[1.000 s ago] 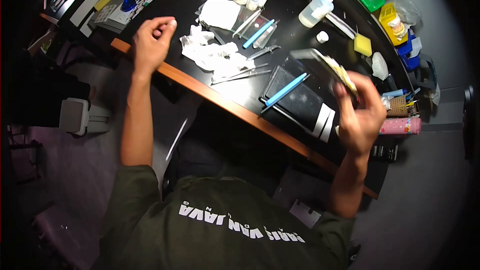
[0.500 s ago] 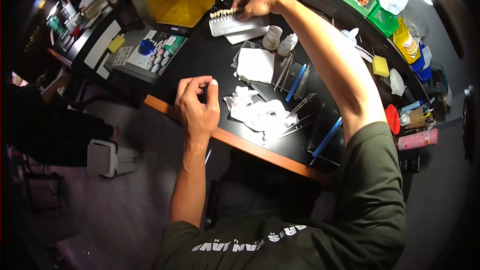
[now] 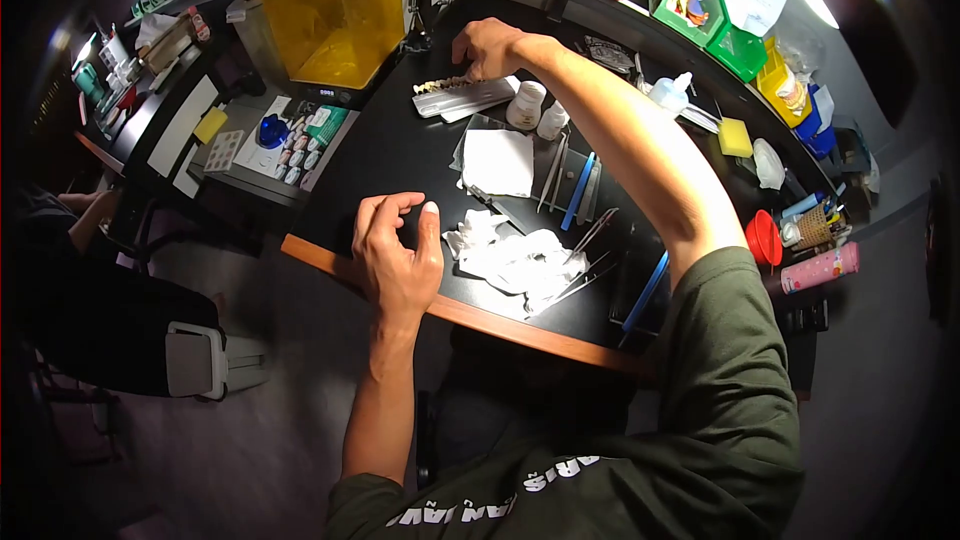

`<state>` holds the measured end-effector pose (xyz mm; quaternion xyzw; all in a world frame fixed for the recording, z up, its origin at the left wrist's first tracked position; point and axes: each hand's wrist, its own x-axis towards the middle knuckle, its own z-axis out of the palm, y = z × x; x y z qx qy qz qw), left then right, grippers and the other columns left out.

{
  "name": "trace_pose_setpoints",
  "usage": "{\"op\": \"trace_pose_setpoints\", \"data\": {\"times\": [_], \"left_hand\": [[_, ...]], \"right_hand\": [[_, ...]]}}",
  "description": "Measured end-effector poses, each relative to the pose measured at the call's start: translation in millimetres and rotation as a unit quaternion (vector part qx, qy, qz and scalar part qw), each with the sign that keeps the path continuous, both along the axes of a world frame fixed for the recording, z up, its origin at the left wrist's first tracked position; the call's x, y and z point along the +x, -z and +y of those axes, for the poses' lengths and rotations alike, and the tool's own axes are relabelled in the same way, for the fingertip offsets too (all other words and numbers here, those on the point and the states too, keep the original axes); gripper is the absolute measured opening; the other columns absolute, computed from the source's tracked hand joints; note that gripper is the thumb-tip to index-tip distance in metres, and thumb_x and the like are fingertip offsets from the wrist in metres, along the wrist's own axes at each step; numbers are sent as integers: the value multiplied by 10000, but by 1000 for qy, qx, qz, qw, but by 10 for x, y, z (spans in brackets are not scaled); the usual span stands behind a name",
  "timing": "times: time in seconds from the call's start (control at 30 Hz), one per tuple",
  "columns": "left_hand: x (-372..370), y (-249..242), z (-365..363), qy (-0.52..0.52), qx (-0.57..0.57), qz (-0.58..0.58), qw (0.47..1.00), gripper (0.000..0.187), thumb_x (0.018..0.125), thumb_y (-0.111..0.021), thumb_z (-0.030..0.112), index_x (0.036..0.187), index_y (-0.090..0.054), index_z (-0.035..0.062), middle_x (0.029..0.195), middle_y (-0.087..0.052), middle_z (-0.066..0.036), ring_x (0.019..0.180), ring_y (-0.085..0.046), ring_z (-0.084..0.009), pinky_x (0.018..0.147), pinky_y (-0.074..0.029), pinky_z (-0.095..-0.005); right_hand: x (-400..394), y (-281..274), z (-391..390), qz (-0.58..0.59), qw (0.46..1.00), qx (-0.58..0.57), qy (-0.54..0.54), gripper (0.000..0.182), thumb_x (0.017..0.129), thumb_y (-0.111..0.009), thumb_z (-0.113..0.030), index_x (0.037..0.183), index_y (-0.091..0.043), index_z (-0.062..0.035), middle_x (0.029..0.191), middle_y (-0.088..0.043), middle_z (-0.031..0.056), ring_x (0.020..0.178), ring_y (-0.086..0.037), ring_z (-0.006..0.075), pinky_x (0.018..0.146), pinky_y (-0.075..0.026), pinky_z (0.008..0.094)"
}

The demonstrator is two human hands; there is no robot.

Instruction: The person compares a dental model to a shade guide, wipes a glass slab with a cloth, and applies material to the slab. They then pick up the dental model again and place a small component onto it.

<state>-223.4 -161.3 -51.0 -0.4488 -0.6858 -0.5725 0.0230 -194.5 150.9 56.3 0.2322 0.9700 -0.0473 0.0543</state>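
Observation:
My right hand reaches to the back of the black worktop. Its curled fingers are at the far edge of a tooth shade guide, a pale holder with a row of tooth-coloured tabs; the fingertips are partly hidden. The holder lies low over a white flat piece. My left hand hovers by the table's front edge, thumb and bent fingers apart, with nothing in it. Beside it lies crumpled white tissue. A white pad lies between the two hands.
Two white bottles, one of them a jar, stand right of the guide. Tweezers and a blue-handled tool lie mid-table. An amber printer cover rises at the left. A wooden edge borders the front. Another person sits at far left.
The shade guide has tilted down flatter, with my right hand still at its far edge. My left hand keeps nearly the same pose. The whole view has shifted slightly.

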Motion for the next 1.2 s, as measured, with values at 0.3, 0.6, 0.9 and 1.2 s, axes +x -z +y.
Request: {"op": "trace_pose_setpoints", "data": {"times": [0.3,0.6,0.9,1.2], "left_hand": [[-1,53,13,-24,-11,10,1000,137,902,-737,139,981,-750,28,946,-689,-98,849,-640,-235,786,-505,-354],[-126,-52,-108,106,92,-156,978,79,920,-772,115,964,-751,53,927,-651,1,796,-554,-83,758,-449,-263],[523,-2803,-1506,444,413,397,689,113,1018,-628,144,1034,-660,37,931,-592,2,808,-514,-90,775,-435,-223],[818,-2721,-1676,487,334,496,636,116,1023,-612,168,996,-593,57,934,-536,10,835,-493,-111,807,-429,-253]], "right_hand": [[1276,-788,-1759,-40,994,-11,-99,400,839,-794,-163,1215,-719,-49,1076,-713,208,1050,-694,398,918,-579,469],[3560,-2342,-3674,85,988,105,-71,251,744,-762,-168,958,-714,-46,850,-618,131,801,-639,295,694,-539,417],[3759,-2420,-3997,71,973,160,-147,239,809,-708,-215,964,-713,-34,889,-634,144,826,-652,301,717,-549,423],[3773,-1987,-3895,97,974,142,-145,267,873,-655,-263,970,-713,-21,929,-649,157,851,-665,307,740,-559,429]]}}
